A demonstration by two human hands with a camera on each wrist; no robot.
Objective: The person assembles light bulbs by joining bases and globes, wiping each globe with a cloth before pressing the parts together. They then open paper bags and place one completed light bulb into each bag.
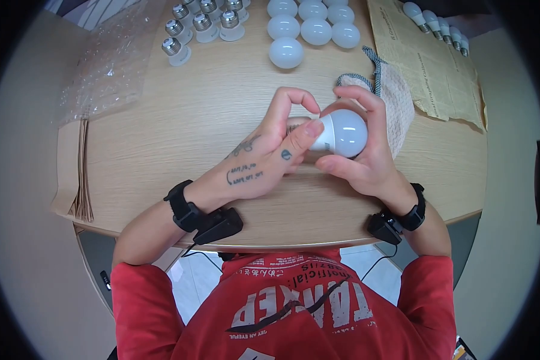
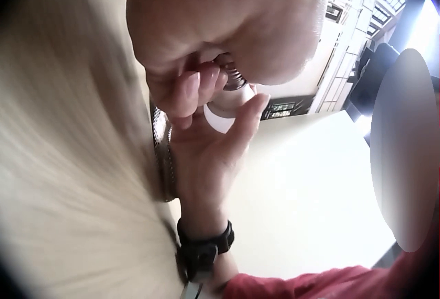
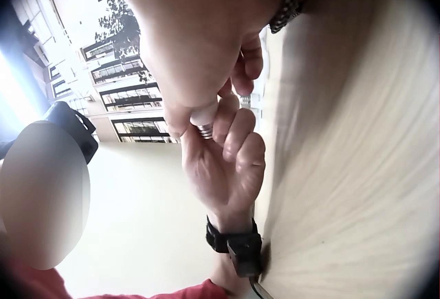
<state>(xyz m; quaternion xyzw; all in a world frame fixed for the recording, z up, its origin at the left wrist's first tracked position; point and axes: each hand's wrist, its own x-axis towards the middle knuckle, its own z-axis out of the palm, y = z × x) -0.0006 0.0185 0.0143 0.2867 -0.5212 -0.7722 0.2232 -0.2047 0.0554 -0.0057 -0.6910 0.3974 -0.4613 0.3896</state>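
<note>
Both hands hold one light bulb [image 1: 349,133] sideways over the table, its rounded white dome toward the right. My left hand [image 1: 264,153] grips the bulb's white body and screw base, the thumb lying along the body. My right hand [image 1: 375,165] curls around the dome, index finger over the top and thumb below. In the left wrist view, the metal screw base [image 2: 235,79] shows between the left fingers. The right wrist view shows the screw threads [image 3: 205,131] at the left palm; the dome is mostly hidden there by the right hand.
Screw-base bulb parts [image 1: 204,27] stand at back left, white domes [image 1: 285,53] at back centre. Whole bulbs [image 1: 431,24] lie on brown paper [image 1: 432,78] at right. A cloth [image 1: 396,108] lies behind the right hand. Bubble wrap [image 1: 111,66] and folded cardboard [image 1: 75,174] are left.
</note>
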